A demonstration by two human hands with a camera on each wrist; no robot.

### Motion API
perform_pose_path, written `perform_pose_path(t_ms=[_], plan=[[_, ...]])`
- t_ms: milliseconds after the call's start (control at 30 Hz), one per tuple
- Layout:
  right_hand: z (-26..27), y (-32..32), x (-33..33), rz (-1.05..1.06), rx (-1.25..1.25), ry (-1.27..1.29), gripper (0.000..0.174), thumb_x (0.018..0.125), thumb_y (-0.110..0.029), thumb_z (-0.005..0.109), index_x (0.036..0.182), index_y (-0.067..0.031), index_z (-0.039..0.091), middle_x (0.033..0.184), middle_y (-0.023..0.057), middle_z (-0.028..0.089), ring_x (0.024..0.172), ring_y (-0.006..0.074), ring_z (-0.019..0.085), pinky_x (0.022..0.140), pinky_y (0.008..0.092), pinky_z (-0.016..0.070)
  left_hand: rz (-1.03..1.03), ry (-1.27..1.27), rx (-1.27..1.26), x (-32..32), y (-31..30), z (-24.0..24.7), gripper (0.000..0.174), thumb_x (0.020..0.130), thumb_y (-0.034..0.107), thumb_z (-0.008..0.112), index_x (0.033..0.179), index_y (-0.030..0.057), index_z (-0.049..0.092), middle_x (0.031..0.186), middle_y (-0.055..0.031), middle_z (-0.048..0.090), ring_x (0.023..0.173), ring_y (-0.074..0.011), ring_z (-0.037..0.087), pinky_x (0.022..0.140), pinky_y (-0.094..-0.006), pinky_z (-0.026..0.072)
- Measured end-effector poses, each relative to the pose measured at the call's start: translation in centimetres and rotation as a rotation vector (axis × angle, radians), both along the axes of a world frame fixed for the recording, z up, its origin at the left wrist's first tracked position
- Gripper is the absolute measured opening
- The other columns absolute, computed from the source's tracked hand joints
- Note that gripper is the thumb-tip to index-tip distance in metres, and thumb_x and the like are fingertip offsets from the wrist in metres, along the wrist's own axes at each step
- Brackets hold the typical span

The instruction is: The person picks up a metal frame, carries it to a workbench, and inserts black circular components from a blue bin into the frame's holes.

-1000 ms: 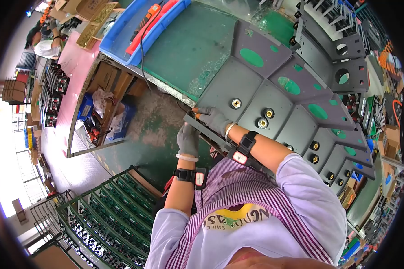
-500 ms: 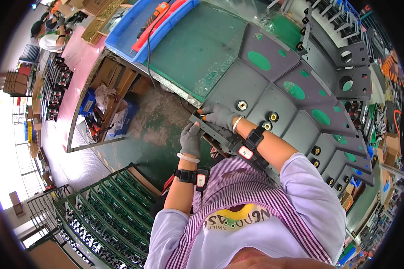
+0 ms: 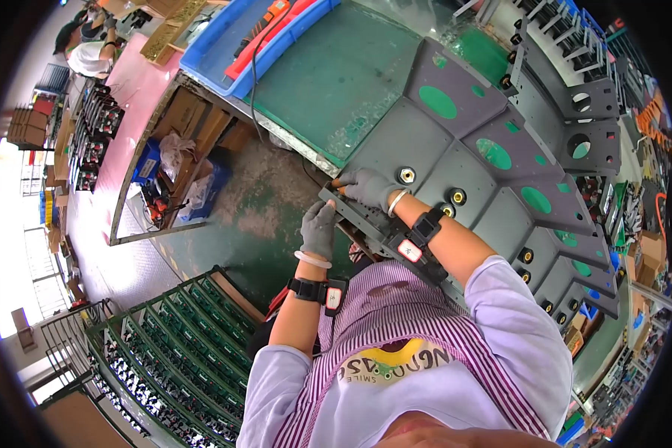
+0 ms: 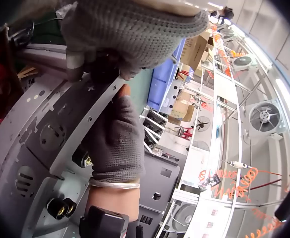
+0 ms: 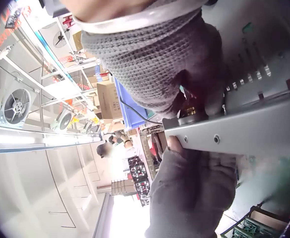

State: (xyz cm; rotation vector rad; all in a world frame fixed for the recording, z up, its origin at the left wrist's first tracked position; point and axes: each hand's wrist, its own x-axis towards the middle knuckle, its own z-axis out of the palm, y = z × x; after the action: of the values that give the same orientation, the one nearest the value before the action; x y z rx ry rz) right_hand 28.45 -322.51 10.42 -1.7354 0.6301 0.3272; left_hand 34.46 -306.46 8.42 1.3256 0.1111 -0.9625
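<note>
A bent grey sheet-metal panel (image 3: 355, 218) lies at the near edge of the row of panels. Its end flange (image 5: 219, 136) runs between my two gloved hands. My left hand (image 3: 318, 230) grips the panel's end from the outer side, bare thumb tip against the flange and fingers curled underneath; a dark part among these fingers is mostly hidden. On the inner side, my right hand (image 3: 369, 189) curls its fingers round a round fitting (image 5: 190, 115) with a brass middle and dark rim, close to the flange.
More grey panels (image 3: 425, 153) with black-and-brass round fittings (image 3: 458, 196) stand in a row to the right. Beyond lies a green work surface (image 3: 336, 78) with a blue tray (image 3: 239, 86) and a cable. A green rack (image 3: 179, 351) stands lower left; another person (image 3: 89, 58) works far left.
My left hand has shifted up along the panel's end, its thumb now on the flange. My right hand stays at the same spot on the panel; the head view has moved slightly.
</note>
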Motion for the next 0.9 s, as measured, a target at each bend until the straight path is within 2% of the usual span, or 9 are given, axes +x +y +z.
perform_pose_path(t_ms=[100, 300, 400, 433, 533, 567, 667, 800, 900], plan=[[-1.8, -0.4, -0.1, -0.097, 0.195, -0.114, 0.033, 0.077, -0.013, 0.059, 0.109, -0.0053, 0.061, 0.088, 0.0030, 0.064, 0.080, 0.0119, 0.057, 0.073, 0.0253, 0.0450, -0.009, 0.010, 0.029, 0.1, -0.1, 0.5, 0.031, 0.081, 0.015, 0.060, 0.102, -0.0068, 0.055, 0.089, -0.0067, 0.059, 0.077, -0.0134, 0.056, 0.069, -0.0239, 0.0462], [-1.3, -0.8, 0.0, -0.122, 0.229, -0.101, 0.030, 0.076, -0.018, 0.061, 0.102, -0.0024, 0.063, 0.080, 0.0036, 0.064, 0.072, 0.0145, 0.058, 0.067, 0.0273, 0.0461, -0.029, 0.002, 0.018, 0.1, 0.0, 0.1, 0.030, 0.083, 0.016, 0.058, 0.103, -0.0057, 0.055, 0.092, -0.0076, 0.059, 0.083, -0.0152, 0.057, 0.073, -0.0262, 0.0465], [-0.6, -0.3, 0.9, -0.046, -0.180, 0.098, 0.031, 0.079, -0.030, 0.060, 0.088, -0.0002, 0.065, 0.070, 0.0070, 0.063, 0.062, 0.0156, 0.057, 0.061, 0.0285, 0.0461, -0.001, -0.008, 0.008, -0.2, -0.4, 0.1, 0.033, 0.081, 0.016, 0.060, 0.103, -0.0066, 0.054, 0.088, -0.0060, 0.059, 0.077, -0.0128, 0.057, 0.068, -0.0237, 0.0465], [-1.4, -0.2, 0.5, -0.109, -0.027, 0.049, 0.044, 0.082, -0.042, 0.054, 0.076, 0.0005, 0.064, 0.061, 0.0088, 0.060, 0.055, 0.0162, 0.056, 0.056, 0.0296, 0.0447, -0.006, -0.014, -0.005, -0.1, -0.3, 0.0, 0.032, 0.081, 0.016, 0.060, 0.103, -0.0064, 0.054, 0.087, -0.0058, 0.059, 0.077, -0.0127, 0.057, 0.068, -0.0237, 0.0464], [-0.1, -1.0, -0.9, -0.286, 0.212, 0.035, 0.054, 0.082, -0.051, 0.050, 0.072, 0.0007, 0.064, 0.062, 0.0131, 0.060, 0.053, 0.0214, 0.057, 0.058, 0.0344, 0.0444, 0.002, -0.033, -0.014, -0.1, -0.1, -0.7, 0.030, 0.081, 0.016, 0.060, 0.101, -0.0058, 0.055, 0.086, -0.0052, 0.059, 0.076, -0.0125, 0.057, 0.068, -0.0238, 0.0465], [-0.2, -0.9, -1.1, -0.318, 0.174, 0.073, 0.056, 0.083, -0.051, 0.047, 0.072, 0.0012, 0.063, 0.059, 0.0128, 0.058, 0.051, 0.0206, 0.055, 0.053, 0.0345, 0.0437, 0.005, -0.040, -0.011, -0.2, 0.0, -0.8, 0.029, 0.082, 0.016, 0.060, 0.101, -0.0056, 0.056, 0.086, -0.0049, 0.059, 0.076, -0.0124, 0.057, 0.068, -0.0239, 0.0465], [-5.6, 0.6, -0.5, -0.065, -0.453, -0.200, 0.057, 0.085, -0.052, 0.044, 0.070, 0.0002, 0.062, 0.055, 0.0096, 0.055, 0.047, 0.0151, 0.051, 0.044, 0.0291, 0.0407, 0.014, -0.032, 0.010, -0.4, -0.4, 0.7, 0.029, 0.082, 0.016, 0.060, 0.100, -0.0056, 0.056, 0.086, -0.0053, 0.059, 0.077, -0.0126, 0.057, 0.069, -0.0241, 0.0465], [1.2, -1.7, -2.6, -0.428, 0.381, -0.011, 0.050, 0.085, -0.046, 0.046, 0.074, -0.0001, 0.063, 0.061, 0.0148, 0.057, 0.059, 0.0282, 0.057, 0.058, 0.0357, 0.0451, 0.036, -0.039, 0.030, -0.8, -0.8, 1.4, 0.030, 0.082, 0.017, 0.059, 0.101, -0.0062, 0.056, 0.089, -0.0064, 0.060, 0.077, -0.0129, 0.057, 0.070, -0.0238, 0.0457], [4.4, -2.7, -5.4, -0.357, -0.214, -0.092, 0.032, 0.081, -0.037, 0.054, 0.082, -0.0068, 0.064, 0.078, 0.0149, 0.060, 0.081, 0.0273, 0.057, 0.073, 0.0342, 0.0446, -0.002, -0.045, -0.019, -0.6, -0.3, -0.2, 0.032, 0.082, 0.017, 0.059, 0.102, -0.0064, 0.056, 0.090, -0.0074, 0.060, 0.078, -0.0136, 0.057, 0.071, -0.0242, 0.0453]])
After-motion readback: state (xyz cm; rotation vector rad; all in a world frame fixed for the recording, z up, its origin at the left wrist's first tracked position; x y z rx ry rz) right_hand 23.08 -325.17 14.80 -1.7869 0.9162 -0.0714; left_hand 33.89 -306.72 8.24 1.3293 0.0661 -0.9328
